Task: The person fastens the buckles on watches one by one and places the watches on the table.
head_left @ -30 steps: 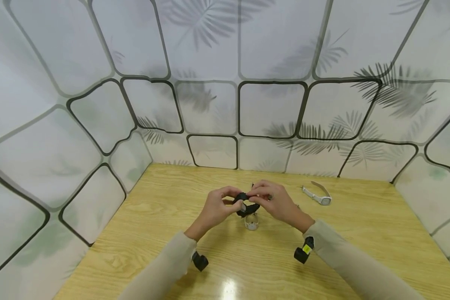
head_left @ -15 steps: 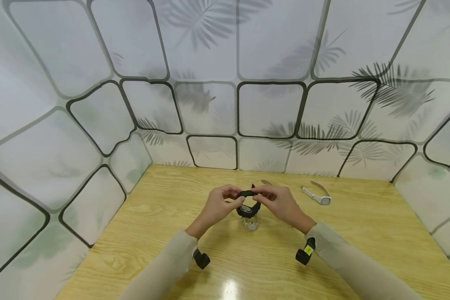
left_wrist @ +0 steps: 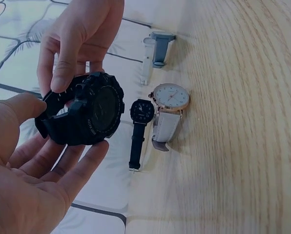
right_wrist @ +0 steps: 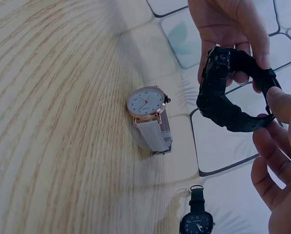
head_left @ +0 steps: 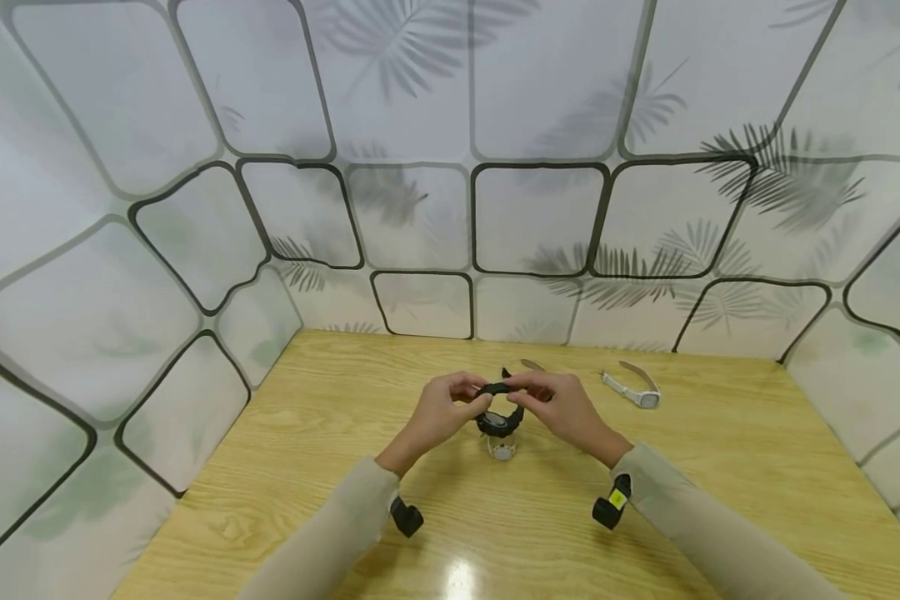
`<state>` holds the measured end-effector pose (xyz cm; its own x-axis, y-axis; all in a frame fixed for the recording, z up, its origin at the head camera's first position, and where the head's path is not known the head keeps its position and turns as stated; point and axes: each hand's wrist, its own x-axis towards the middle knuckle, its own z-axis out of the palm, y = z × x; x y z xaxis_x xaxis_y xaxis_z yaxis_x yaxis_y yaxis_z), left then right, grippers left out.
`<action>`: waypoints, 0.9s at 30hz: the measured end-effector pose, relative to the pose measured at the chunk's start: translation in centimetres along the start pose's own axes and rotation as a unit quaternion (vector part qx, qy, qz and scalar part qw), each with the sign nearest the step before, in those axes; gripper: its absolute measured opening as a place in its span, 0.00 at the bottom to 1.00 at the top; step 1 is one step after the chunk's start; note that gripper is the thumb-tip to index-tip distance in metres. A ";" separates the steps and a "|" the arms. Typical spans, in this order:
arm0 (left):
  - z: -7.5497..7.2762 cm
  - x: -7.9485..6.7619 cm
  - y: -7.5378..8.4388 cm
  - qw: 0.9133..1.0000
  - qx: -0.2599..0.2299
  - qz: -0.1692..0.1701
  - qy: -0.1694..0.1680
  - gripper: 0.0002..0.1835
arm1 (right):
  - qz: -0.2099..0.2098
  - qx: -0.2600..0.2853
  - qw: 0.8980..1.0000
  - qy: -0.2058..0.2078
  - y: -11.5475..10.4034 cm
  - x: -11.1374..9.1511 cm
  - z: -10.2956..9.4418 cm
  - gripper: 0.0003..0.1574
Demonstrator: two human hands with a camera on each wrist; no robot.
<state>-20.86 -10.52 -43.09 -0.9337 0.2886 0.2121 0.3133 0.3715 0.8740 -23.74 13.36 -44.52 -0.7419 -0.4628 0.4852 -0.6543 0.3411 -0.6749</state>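
Observation:
A chunky black sports watch [head_left: 499,423] is held up between both hands in the head view, its strap bent round into a loop. My left hand [head_left: 442,410] pinches the strap from the left. From the other side, my right hand [head_left: 558,408] pinches it near the top of the loop. In the left wrist view, the watch's dark round face [left_wrist: 105,109] points toward the tabletop. The strap's two ends meet at the fingers in the right wrist view, where fingertips partly hide them. Below the held watch sits a round white-dial watch [left_wrist: 171,96] with a pale strap.
A small black watch [left_wrist: 141,112] lies beside the white-dial one. Farther right on the wooden table [head_left: 330,417] is a white watch [head_left: 648,400], with a grey-blue watch [left_wrist: 161,48] near it in the left wrist view. Patterned walls [head_left: 420,304] enclose the back and sides.
The black watch has turned so its loop shows rounder and its face appears at the bottom. The right hand's fingers have shifted along the strap; the left hand has barely moved.

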 end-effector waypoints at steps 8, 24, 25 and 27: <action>-0.5 -0.3 -0.5 0.999 -0.040 -0.003 -0.013 0.14 | 0.019 0.018 0.999 -0.020 0.0 0.1 0.0 0.17; -1.5 -0.9 -1.2 0.998 -0.065 -0.002 -0.024 0.15 | 0.023 0.027 0.999 -0.035 0.0 0.3 0.0 0.18; -1.5 -0.9 -1.3 0.998 -0.065 0.001 -0.025 0.15 | 0.021 0.027 0.999 -0.036 0.0 0.3 0.0 0.18; -1.6 -1.0 -1.3 0.998 -0.066 0.005 -0.025 0.15 | 0.016 0.026 0.999 -0.033 0.1 0.2 0.0 0.17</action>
<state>-20.65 -12.75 -43.73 -0.9200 0.3362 0.2017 0.2937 0.2502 0.9226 -23.98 13.27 -44.48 -0.7495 -0.5060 0.4269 -0.6209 0.3135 -0.7185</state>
